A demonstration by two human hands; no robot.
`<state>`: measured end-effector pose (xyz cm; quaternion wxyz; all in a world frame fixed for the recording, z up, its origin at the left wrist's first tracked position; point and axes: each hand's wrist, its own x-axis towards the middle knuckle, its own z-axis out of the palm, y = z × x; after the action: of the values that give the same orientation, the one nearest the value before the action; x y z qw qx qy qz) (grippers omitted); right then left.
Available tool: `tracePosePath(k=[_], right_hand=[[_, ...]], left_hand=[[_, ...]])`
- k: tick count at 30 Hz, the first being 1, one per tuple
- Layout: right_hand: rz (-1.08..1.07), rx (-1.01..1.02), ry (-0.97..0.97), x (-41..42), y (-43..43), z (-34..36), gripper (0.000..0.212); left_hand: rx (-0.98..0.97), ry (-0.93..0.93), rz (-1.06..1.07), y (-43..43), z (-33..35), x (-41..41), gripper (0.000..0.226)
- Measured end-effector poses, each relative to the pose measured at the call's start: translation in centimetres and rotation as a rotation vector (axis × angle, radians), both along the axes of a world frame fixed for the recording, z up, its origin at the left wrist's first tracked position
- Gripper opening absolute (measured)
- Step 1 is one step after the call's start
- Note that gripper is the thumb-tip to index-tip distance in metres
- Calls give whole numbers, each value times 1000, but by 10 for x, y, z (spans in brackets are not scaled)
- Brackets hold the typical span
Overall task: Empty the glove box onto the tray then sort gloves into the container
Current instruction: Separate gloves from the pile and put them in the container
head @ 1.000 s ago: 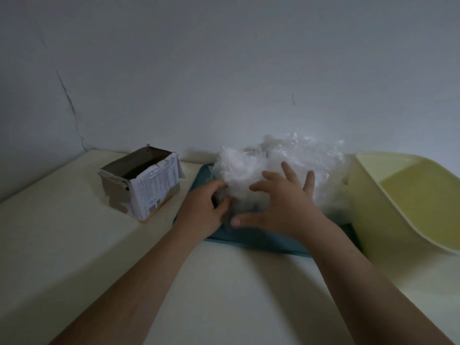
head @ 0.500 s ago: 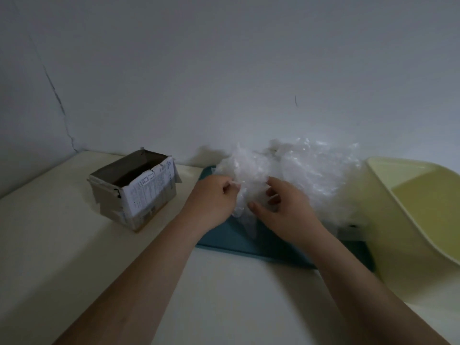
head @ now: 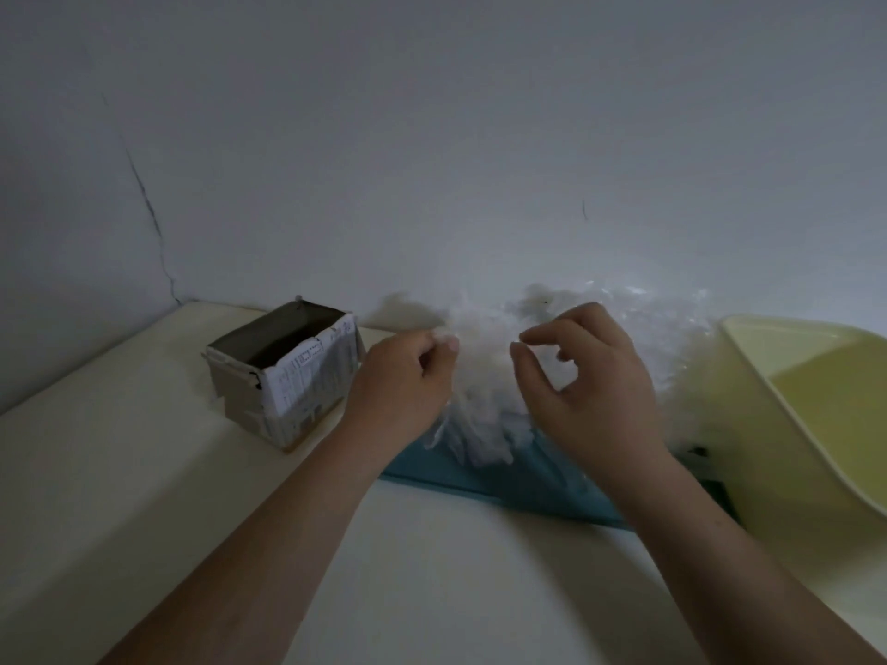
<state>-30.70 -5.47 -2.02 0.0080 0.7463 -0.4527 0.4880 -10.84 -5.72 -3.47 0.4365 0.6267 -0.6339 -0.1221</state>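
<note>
On the cream desk [head: 144, 472], the first step looks done. The glove box [head: 288, 371] stands open at the left, its inside dark and seemingly empty, and the clear plastic gloves [head: 662, 328] lie heaped on the teal tray [head: 480, 477]. Sorting has barely begun, to judge by the yellow container [head: 806, 348] at the right, which shows no glove in the part that is visible.

Both hands are at the front of the heap. The left hand [head: 403, 376] has its fingers [head: 449, 345] curled and pinching a bit of film. The right hand [head: 585, 386] has its thumb and forefinger tips together, apparently on the same thin film, with the other fingers loosely bent.

Small print covers the white panel of the glove box, but it is too blurred to read, and no brand can be made out.
</note>
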Motion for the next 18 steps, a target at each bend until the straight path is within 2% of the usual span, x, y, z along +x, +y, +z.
tracePosePath(k=[2, 4, 5, 7, 8, 9, 11, 12, 16, 18], right_hand=[[126, 184, -100, 7, 5, 5, 17], [165, 471, -165, 8, 3, 2, 38], [167, 581, -138, 7, 2, 1, 52], [240, 715, -137, 5, 2, -3, 72], [311, 759, -199, 4, 1, -3, 68], [381, 784, -260, 3, 3, -2, 56], [493, 798, -335, 2, 6, 5, 29], [533, 807, -375, 2, 7, 8, 24], [527, 806, -604, -1, 1, 5, 22], [408, 764, -580, -3, -6, -1, 25]], left_hand=[[-27, 72, -21, 6, 11, -5, 36], [-89, 201, -59, 11, 22, -9, 29], [-105, 282, -96, 12, 26, -10, 27], [-46, 508, -180, 16, 31, -13, 28], [15, 595, -213, 18, 31, -14, 29], [60, 624, -240, 19, 30, -16, 29], [95, 580, -289, 18, 25, -20, 23], [104, 568, -318, 17, 23, -20, 19], [119, 548, -361, 12, 15, -15, 25], [135, 571, -364, 13, 13, -13, 23]])
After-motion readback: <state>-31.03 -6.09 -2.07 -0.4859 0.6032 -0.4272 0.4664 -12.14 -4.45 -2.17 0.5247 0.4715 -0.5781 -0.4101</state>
